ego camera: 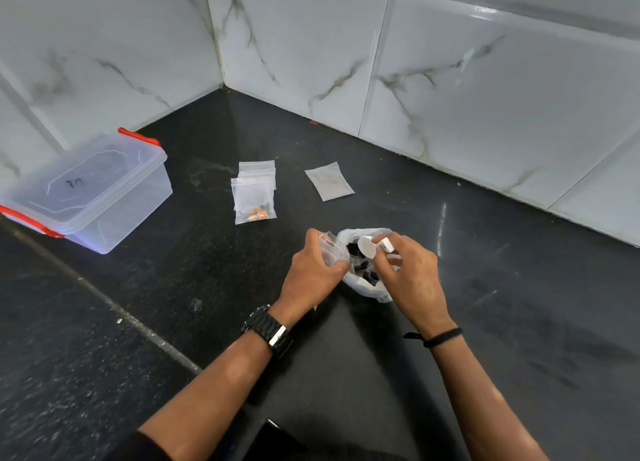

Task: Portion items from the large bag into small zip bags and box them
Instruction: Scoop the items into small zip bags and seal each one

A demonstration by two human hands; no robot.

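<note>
- The left hand (313, 270) pinches a small clear plastic zip bag (328, 249) by its upper edge, fingers curled round the film; the bag's mouth seems to face right, toward the other hand
- The right hand (412, 273) pinches a small white round-ended piece (369, 246) between thumb and fingers, just right of the zip bag and above the crumpled white plastic large bag (363, 280), which lies on the black speckled stone tabletop (173, 287) between the two hands
- The coming move, as I judge it, turns on this: the piece sits just beside the zip bag's mouth, so a short leftward carry by the right hand would drop it in
- The large bag is soft, wrinkled film, open upward, showing dark, blocky little pieces inside
- Farther back, well apart from the hands, lies a stack of clear flat zip bags (255, 192), the top one holding orange and dark bits, and a single empty flat bag (329, 180) to its right
- The clear rigid plastic box with red clips (86, 190) stands at the left, lid on, smooth and glossy
</note>
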